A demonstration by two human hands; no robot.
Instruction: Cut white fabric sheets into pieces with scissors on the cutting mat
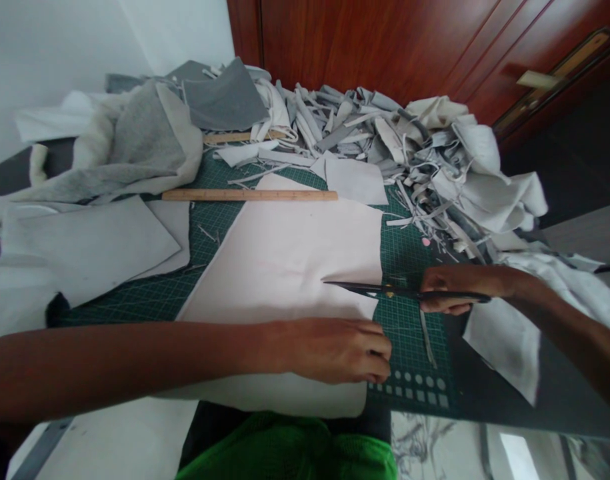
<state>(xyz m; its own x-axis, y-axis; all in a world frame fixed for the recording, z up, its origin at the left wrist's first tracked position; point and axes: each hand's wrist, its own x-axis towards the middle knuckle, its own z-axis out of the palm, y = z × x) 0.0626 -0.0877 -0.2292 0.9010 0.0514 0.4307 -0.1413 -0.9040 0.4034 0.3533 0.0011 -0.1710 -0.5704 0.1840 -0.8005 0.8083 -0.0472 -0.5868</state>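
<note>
My right hand (442,291) is closed around the handles of a pair of black scissors (367,288). Their blades point left and reach into the right edge of a large off-white piece of fabric (295,247), where a slit shows. Across the near part of this fabric lies my left forearm. My left hand (342,350) rests at its right edge below the blades, fingers curled and closed; whether they pinch the fabric is hidden. The fabric lies on a green cutting mat (409,253) and hangs over the table's near edge.
A wooden ruler (249,195) crosses the fabric's far end. Fabric scraps (355,127) are heaped along the back and right. Folded grey fabric (145,140) and cut pieces (95,240) lie on the left. Behind stands a reddish-brown door (385,47).
</note>
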